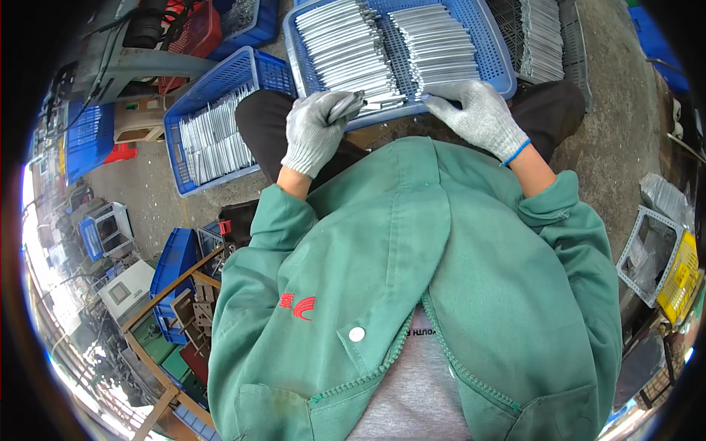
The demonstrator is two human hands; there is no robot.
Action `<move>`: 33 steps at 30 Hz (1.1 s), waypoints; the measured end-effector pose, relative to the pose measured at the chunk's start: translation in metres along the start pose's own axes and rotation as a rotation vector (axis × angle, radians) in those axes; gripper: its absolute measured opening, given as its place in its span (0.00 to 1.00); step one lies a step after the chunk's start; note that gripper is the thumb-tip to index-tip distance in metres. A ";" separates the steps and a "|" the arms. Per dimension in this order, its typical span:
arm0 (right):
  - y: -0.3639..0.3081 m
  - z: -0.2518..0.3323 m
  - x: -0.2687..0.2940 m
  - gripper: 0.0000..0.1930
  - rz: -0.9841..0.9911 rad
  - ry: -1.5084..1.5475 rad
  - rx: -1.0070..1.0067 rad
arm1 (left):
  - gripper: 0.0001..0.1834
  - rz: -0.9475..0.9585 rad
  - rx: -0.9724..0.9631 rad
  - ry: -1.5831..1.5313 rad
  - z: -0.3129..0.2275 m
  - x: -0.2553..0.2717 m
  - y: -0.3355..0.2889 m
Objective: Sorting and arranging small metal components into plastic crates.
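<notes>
A blue plastic basket (502,51) stands in front of me, with two rows of thin silver metal rods (434,45) stacked in it. My left hand (315,128), in a pale grey knitted glove, is closed around a few short metal pieces (346,107) at the basket's near left corner. My right hand (479,116), gloved alike, reaches over the near rim at the end of the right row. Its thumb stands apart from the fingers, and I see nothing held in it; the fingertips lie close to the rods.
To the left, a smaller blue basket (175,151) holds more silver rods. A dark grey crate (577,70) with stacked rods adjoins on the right. A machine's metal frame (158,65) and a red crate (202,33) stand far left. A yellow crate (680,283) lies at the right.
</notes>
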State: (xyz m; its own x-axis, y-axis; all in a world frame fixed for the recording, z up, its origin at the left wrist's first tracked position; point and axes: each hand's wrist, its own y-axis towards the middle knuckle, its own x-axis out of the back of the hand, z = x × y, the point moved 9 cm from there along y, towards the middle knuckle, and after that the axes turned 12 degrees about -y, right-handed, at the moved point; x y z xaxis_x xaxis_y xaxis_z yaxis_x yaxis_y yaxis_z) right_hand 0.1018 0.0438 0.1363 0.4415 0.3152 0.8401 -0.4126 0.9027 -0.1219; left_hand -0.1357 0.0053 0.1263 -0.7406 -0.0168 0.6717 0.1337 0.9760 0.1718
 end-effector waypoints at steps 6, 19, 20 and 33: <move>-0.004 -0.017 -0.009 0.16 0.014 -0.052 -0.103 | 0.14 0.146 0.219 0.197 0.055 -0.044 0.021; -0.009 -0.011 -0.007 0.17 -0.005 -0.141 -0.074 | 0.14 0.176 0.237 -0.021 0.044 -0.044 0.019; -0.009 -0.008 -0.004 0.17 -0.019 -0.149 -0.051 | 0.15 0.184 0.248 -0.119 0.040 -0.043 0.017; -0.013 0.021 -0.002 0.15 -0.018 -0.296 0.157 | 0.12 0.239 0.196 -0.568 0.027 -0.048 -0.007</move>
State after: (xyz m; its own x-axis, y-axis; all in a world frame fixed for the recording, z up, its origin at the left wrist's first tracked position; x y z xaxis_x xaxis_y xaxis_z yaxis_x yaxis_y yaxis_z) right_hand 0.0891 0.0256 0.1475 0.2091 0.1799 0.9612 -0.5344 0.8442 -0.0418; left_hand -0.1182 0.0053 0.0735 -0.9455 0.2711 0.1801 0.2552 0.9610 -0.1067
